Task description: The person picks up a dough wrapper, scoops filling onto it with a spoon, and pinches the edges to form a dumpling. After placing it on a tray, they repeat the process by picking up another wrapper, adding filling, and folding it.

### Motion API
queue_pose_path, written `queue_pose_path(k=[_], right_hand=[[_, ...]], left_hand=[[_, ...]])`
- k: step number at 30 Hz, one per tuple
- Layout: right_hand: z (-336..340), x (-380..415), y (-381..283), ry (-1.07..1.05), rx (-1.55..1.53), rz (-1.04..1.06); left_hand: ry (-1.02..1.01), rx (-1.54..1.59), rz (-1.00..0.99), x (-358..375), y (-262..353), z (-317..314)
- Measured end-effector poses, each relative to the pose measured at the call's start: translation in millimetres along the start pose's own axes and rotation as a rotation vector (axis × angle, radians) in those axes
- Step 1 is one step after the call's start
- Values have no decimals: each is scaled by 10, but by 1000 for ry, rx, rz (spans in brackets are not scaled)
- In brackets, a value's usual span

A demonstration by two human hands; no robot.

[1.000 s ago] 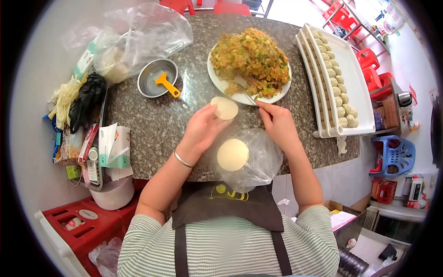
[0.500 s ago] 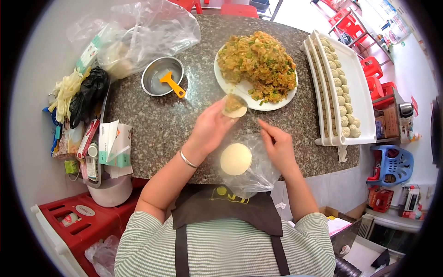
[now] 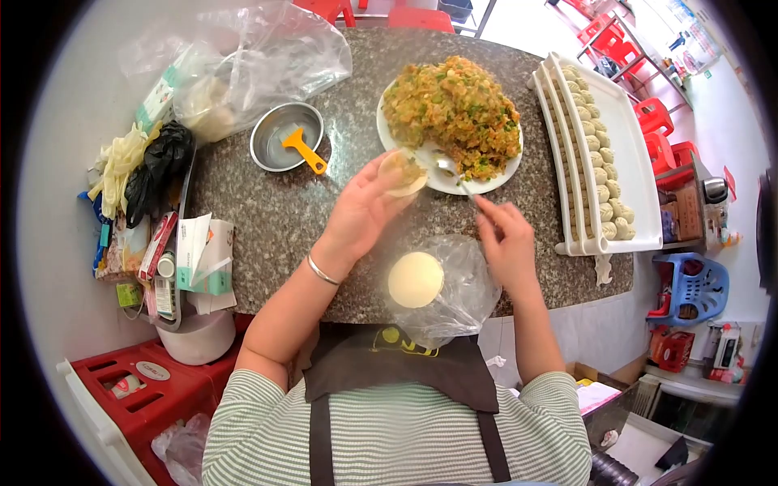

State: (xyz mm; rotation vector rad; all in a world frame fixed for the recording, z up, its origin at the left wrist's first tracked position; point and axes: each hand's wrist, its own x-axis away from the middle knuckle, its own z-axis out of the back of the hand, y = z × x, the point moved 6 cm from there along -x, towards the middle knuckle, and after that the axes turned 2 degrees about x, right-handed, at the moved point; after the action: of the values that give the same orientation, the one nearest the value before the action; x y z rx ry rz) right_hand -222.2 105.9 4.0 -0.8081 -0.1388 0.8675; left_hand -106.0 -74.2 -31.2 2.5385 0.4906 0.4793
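My left hand [image 3: 361, 206] holds a round dough wrapper [image 3: 408, 185] with some filling on it, just left of the plate's near edge. In my right hand [image 3: 509, 239] is a metal spoon [image 3: 447, 166], its bowl down at the near side of the filling mound. That mound of chopped filling [image 3: 454, 105], orange with green bits, is heaped on a white plate [image 3: 506, 176]. Between my forearms a stack of pale round wrappers [image 3: 416, 280] lies on a clear plastic bag [image 3: 462, 304].
Stacked white trays [image 3: 640, 202] with rows of pleated buns [image 3: 604, 174] stand at the right. A steel bowl [image 3: 263, 134] holds an orange-handled scraper [image 3: 305, 151]. A large plastic bag [image 3: 275, 65] covers the far left. Boxes and gloves [image 3: 121, 174] crowd the left edge.
My right hand has moved a little right, and the spoon's bowl has gone from the wrapper to the filling on the plate. My left hand has shifted slightly left, still with the filled wrapper.
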Motion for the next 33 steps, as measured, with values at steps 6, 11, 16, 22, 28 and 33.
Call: queue_pose_path(k=[6,11,16,22,28,33], right_hand=[[56,-278,-56,184,7,176],[-113,-379,-98,161,-606,46],[-221,-392,-147,134,-823,-26],[-216,-463,-196,88,-747,-91],[-292,-478,-223,43,-843,-43],[-268,-482,-216,71,-806,-50]], left_hand=[[-124,-283,-157,-91,-27,-388],[-99,-333,-146,-40,-120,-427],[-123,-620,-456,-3,-20,-358],[-119,-821,-675,122,88,-407],[-94,-771,-662,137,90,-399],[-129,-690,-636,121,85,-405]])
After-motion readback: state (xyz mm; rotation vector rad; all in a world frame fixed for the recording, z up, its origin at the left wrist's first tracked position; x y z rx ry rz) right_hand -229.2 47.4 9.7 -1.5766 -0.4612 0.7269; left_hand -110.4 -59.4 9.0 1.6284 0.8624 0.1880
